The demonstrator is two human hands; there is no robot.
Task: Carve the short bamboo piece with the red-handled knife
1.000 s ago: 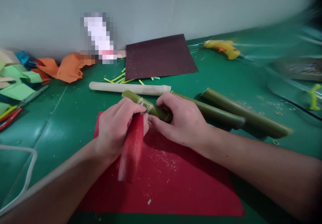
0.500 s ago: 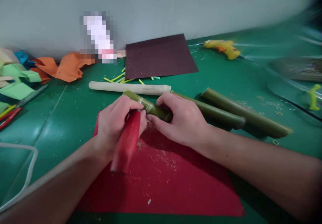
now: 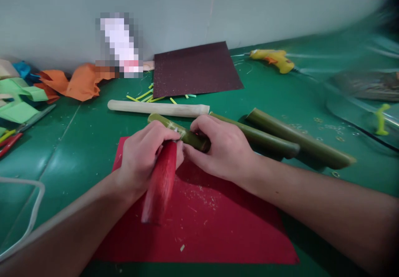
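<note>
My left hand [image 3: 145,150] is wrapped round a tool with a thick red wooden handle [image 3: 160,185]; the handle's butt points down towards me. Fingers hide most of its working end, which meets a short green bamboo tube [image 3: 158,118]. Pale scraped marks show on the tube's upper side, beside my left thumb. My right hand [image 3: 222,144] grips the near right end of this bamboo, its fingers curled over the top and its thumb below. Under both hands lies a red sheet [image 3: 199,235] strewn with pale shavings.
Two longer bamboo pieces [image 3: 255,136] lie to the right, and a pale wooden stick [image 3: 158,108] lies behind my hands. Farther back are a dark brown sheet [image 3: 196,71] and a yellow glue gun [image 3: 272,59]. Red-handled scissors [image 3: 11,144] and coloured paper [image 3: 82,82] are at left.
The red handle has tipped slightly, its butt now a little lower and farther right. Both hands keep their grips, and the whole view has shifted slightly.
</note>
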